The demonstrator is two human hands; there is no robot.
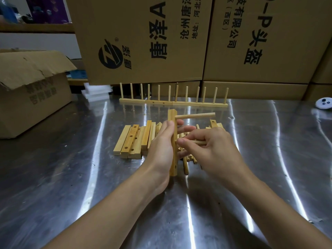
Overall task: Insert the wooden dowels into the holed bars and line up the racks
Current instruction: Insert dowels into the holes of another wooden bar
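The left hand grips a holed bar upright above the steel worktop, with one dowel already seated near its top and pointing right. The right hand pinches a second dowel, its tip at the bar's middle. Spare bars and loose dowels lie behind the hands, and the finished racks stand end to end before the cardboard boxes.
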